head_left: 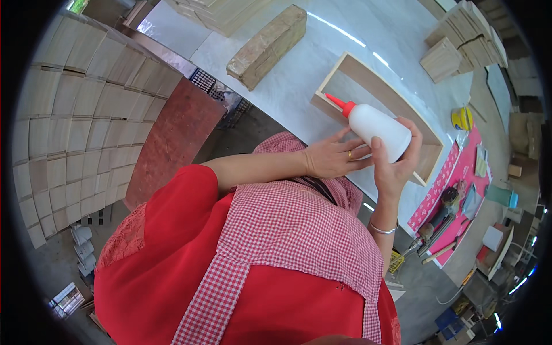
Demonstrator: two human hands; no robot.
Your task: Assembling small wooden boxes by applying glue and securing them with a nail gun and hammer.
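My right hand is wrapped round a white squeeze bottle with a red pointed nozzle. The bottle lies tilted in the air over a light wooden rectangular frame, its tip toward the frame's left end. My left hand has its fingers stretched out just below the bottle, near the frame's close side. Whether those fingertips touch the bottle or the frame, I cannot tell. The bottle and both hands hide part of the frame's near wall. The frame rests on a pale, glossy tabletop.
A tape-wrapped brown block lies to the left on the table. Wooden pieces are stacked at the far right. A yellow tub and a pink cloth with tools stand right. Tall stacks of wooden boxes rise at left.
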